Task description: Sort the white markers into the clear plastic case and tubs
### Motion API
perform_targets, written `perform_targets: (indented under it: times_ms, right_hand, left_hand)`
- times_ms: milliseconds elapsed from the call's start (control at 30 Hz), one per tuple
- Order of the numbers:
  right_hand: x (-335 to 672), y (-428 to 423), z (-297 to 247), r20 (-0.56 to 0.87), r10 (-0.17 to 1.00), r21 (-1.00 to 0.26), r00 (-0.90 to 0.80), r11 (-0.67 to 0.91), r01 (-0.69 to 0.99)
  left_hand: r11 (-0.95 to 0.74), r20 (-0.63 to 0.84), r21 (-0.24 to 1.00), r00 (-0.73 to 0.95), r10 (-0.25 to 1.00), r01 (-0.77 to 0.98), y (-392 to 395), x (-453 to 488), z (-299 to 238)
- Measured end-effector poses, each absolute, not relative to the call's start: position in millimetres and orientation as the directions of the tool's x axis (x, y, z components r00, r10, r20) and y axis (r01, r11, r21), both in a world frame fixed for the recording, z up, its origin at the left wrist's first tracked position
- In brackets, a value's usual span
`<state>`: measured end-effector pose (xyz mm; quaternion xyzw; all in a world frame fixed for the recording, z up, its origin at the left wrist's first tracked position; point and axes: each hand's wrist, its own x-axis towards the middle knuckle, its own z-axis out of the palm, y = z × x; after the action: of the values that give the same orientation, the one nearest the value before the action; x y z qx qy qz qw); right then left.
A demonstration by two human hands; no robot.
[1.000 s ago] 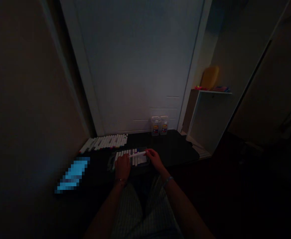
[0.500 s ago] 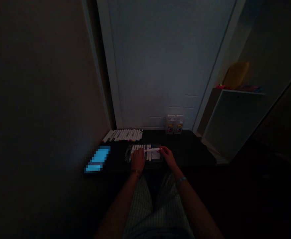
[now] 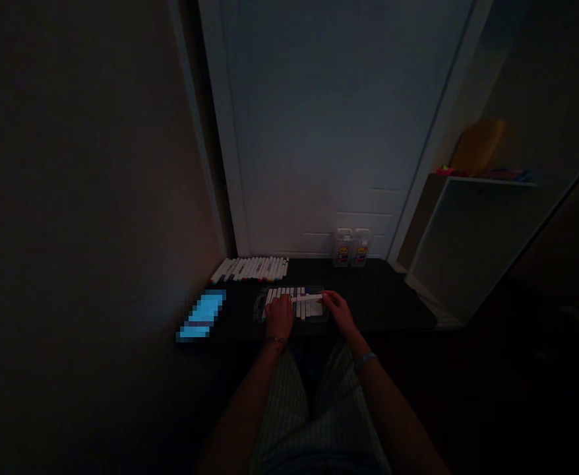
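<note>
A white marker (image 3: 308,298) lies level between my two hands, above a clear plastic case (image 3: 258,306). My right hand (image 3: 337,311) pinches its right end between thumb and fingers. At its left end are the curled fingers of my left hand (image 3: 279,318), which seem closed on it, over the case's left half. Several white markers (image 3: 300,309) stand side by side inside the case. Part of that row is hidden under my left hand, and the dim light hides finer detail.
A long row of white markers (image 3: 252,269) with coloured ends lies at the back left of the dark table (image 3: 383,300). Two clear labelled cases (image 3: 351,248) stand against the white door (image 3: 319,132). A glowing, pixelated screen (image 3: 201,316) is at the left edge. A cabinet (image 3: 482,244) stands right.
The view has shifted slightly, so everything appears a little further right. Both hands keep the marker over the case, nearly unchanged.
</note>
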<state>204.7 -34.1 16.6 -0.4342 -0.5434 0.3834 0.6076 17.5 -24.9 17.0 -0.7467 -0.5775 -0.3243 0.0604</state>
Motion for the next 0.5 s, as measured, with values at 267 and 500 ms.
perform_targets:
  times_ms: [267, 500]
  right_hand:
    - [204.0, -30.9, 14.0, 0.346, 0.929, -0.938, 0.129, 0.348, 0.006]
    - [204.8, -33.9, 16.9, 0.347, 0.93, -0.938, 0.119, 0.345, 0.039]
  left_hand:
    - [-0.321, 0.566, 0.298, 0.104, 0.818, 0.899, -25.6, 17.6, 18.2]
    - [-0.325, 0.57, 0.271, 0.121, 0.813, 0.906, -25.9, 17.3, 17.4]
